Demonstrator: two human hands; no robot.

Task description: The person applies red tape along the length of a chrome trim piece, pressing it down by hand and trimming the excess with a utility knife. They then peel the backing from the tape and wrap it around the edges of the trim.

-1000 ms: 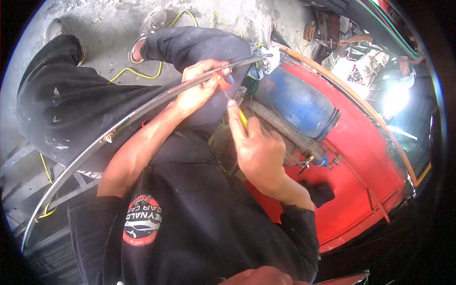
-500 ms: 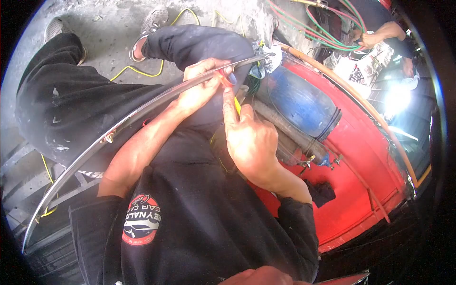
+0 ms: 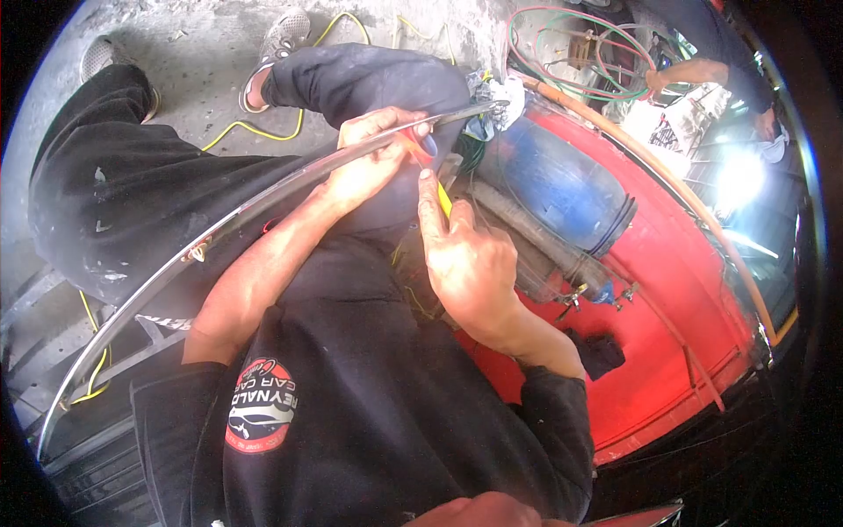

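Concrete floor (image 3: 202,70), left hand (image 3: 371,158) clasping strip (image 3: 290,182), right hand (image 3: 470,263) gripping yellow handle (image 3: 445,200), forefinger (image 3: 428,202) straight

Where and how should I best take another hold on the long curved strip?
Probably pinch the curved strip across its narrow width, between the left hand and the small pale fitting. Come from the outside of the bow: that stretch is slim and exposed there, while the left forearm crowds the inside.

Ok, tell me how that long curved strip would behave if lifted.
Probably fairly stiff: the curved strip shows a smooth, unkinked arc. It may tip or swing, since most of it lies to one side of the left hand.
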